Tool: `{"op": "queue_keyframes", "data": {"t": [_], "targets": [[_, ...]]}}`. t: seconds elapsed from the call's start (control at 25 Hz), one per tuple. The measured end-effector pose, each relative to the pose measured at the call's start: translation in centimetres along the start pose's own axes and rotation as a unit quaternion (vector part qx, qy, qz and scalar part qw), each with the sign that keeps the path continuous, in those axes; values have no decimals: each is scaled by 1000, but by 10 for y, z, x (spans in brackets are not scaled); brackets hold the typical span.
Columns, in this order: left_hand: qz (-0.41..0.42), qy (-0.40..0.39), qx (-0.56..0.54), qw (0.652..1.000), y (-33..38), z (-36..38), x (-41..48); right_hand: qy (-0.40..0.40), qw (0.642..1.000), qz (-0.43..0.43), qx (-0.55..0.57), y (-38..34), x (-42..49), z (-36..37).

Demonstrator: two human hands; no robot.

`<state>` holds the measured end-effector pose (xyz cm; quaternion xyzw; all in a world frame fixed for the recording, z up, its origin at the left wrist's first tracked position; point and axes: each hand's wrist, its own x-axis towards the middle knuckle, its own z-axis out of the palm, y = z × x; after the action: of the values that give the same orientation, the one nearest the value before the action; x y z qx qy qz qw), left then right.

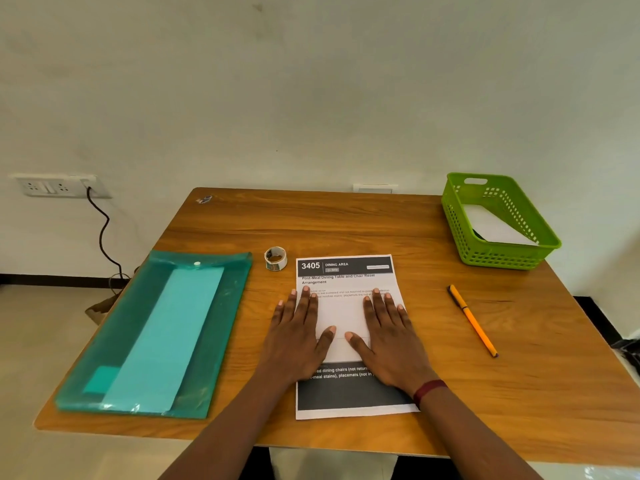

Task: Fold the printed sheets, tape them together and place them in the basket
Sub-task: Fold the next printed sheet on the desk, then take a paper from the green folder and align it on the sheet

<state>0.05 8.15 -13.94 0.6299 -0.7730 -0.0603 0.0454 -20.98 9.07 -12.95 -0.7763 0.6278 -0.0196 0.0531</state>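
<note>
A printed sheet (346, 275) with a dark header reading 3405 lies flat on the wooden table (346, 220), near its front edge. My left hand (298, 337) and my right hand (391, 337) rest palm down on its middle, fingers spread, side by side, holding nothing. A small roll of tape (275, 258) stands just left of the sheet's top corner. The green plastic basket (498, 223) sits at the table's far right corner with white folded paper (491, 225) inside it.
A teal translucent folder (156, 334) with papers inside lies at the left of the table. An orange pen (472, 320) lies to the right of the sheet. A wall socket (59, 186) with a black cable is at the left.
</note>
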Motion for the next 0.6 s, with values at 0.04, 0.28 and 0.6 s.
{"op": "queue_keyframes", "data": {"t": [0.04, 0.28, 0.6], "targets": [[0, 1, -1, 1000, 0, 0, 0, 0, 1000, 0, -1, -1, 0, 0], [1, -1, -13, 1000, 0, -2, 0, -4, 1000, -1, 8, -2, -3, -5], [-30, 85, -83, 992, -61, -37, -5, 62, 989, -97, 88, -60, 20, -38]]}}
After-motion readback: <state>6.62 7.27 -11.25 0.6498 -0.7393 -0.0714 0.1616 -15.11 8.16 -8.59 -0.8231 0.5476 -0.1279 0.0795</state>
